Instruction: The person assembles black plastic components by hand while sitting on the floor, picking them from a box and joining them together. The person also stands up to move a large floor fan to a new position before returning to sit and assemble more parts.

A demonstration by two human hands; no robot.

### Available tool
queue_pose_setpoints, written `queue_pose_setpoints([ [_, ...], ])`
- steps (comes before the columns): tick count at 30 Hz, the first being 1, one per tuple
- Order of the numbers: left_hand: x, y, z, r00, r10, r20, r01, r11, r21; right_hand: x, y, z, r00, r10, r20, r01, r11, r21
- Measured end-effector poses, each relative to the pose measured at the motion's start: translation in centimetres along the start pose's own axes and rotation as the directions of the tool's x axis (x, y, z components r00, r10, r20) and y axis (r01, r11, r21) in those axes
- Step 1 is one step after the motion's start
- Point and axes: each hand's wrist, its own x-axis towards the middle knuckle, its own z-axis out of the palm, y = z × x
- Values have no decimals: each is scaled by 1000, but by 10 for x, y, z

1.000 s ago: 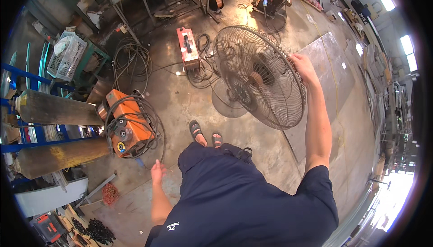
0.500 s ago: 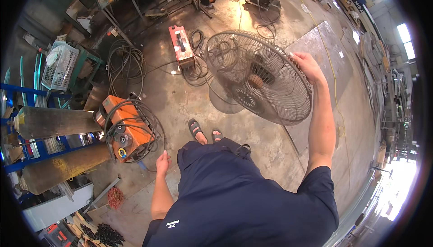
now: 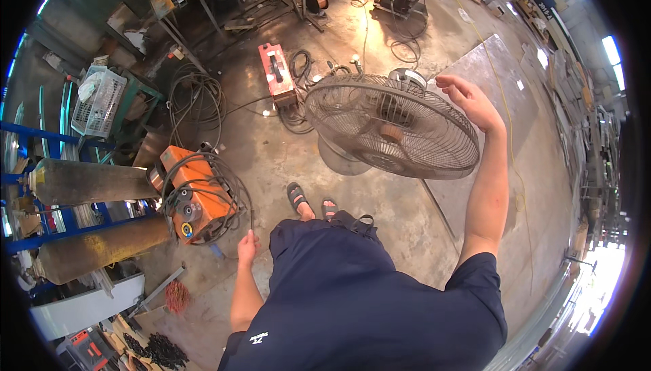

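Note:
A tall floor fan (image 3: 393, 130) with a dark round wire guard stands in front of me, its head tipped upward and its round base (image 3: 342, 157) on the concrete. My right hand (image 3: 471, 103) is raised at the guard's right upper rim, fingers stretched out and apart, gripping nothing. Whether the fingertips touch the wire is hard to tell. My left hand (image 3: 248, 249) hangs low at my side with loosely bent fingers and nothing visible in it. Close by, a looped black cable (image 3: 249, 201) hangs from an orange wire-feeder-like machine (image 3: 203, 191); part of it passes out of sight near that hand.
Two gas cylinders (image 3: 95, 182) lie beside a blue rack on the left. A red-and-white boxy machine (image 3: 277, 73) with cables stands beyond the fan. A metal plate (image 3: 488, 93) and a yellow cord (image 3: 514, 161) lie on the right. A copper-coloured spool (image 3: 317, 0) is at the back.
The fan's head has tipped further upward, its guard now seen more edge-on. My right hand has loosened from the guard's rim and opened its fingers. My left hand has barely moved.

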Motion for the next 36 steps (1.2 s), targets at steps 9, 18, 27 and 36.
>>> queue_pose_setpoints([
  [9, -45, -43, -7, 995, 10, -104, -6, 999, 42, 16, 0, 18, 979, -196, -47, 198, 979, 46],
  [18, -116, -125, 41, 910, 168, -378, -180, 984, 3, -53, -136, 152, 603, -576, -552, 750, 645, 147],
  [27, -153, -262, 96, 939, -139, -316, 151, 988, 15, -93, -85, 401, 540, -421, 729, 478, 866, 147],
  [36, -226, -364, 69, 879, -228, -418, 81, 936, -342, -90, 98, 543, 245, -109, 963, 743, 660, -115],
])
